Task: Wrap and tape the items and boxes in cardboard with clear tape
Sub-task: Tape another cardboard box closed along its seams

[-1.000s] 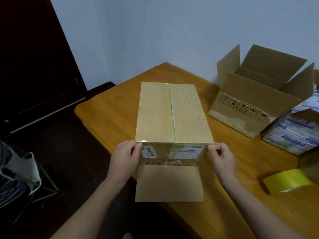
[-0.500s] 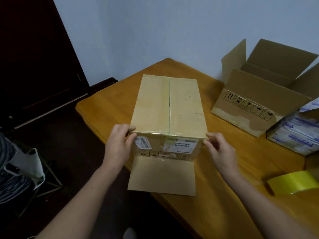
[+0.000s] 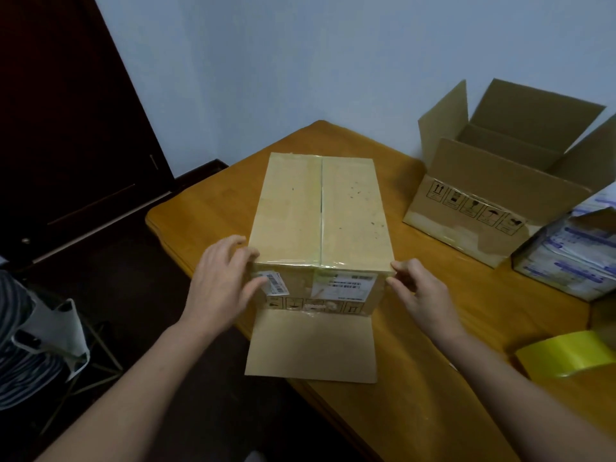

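A closed cardboard box [image 3: 320,211] lies in the middle of the wooden table [image 3: 466,315], with glossy clear tape along its top seam and near edge. A loose cardboard flap [image 3: 311,345] sticks out from under its near face, past the table edge. My left hand [image 3: 221,283] presses on the box's near-left corner with spread fingers, the thumb lying over a barcode label. My right hand [image 3: 420,290] has curled fingers whose tips pinch the near-right corner. A yellowish roll of tape [image 3: 566,356] lies on the table at the right.
An open cardboard box [image 3: 500,198] stands at the back right. Beside it is a carton of white and blue packs [image 3: 573,258]. A dark door [image 3: 66,128] and dark floor are on the left, with a bag [image 3: 50,328] by the left edge.
Both hands have stayed at the box's near corners. My left thumb has slid onto the near face over the label. The view has shifted slightly.
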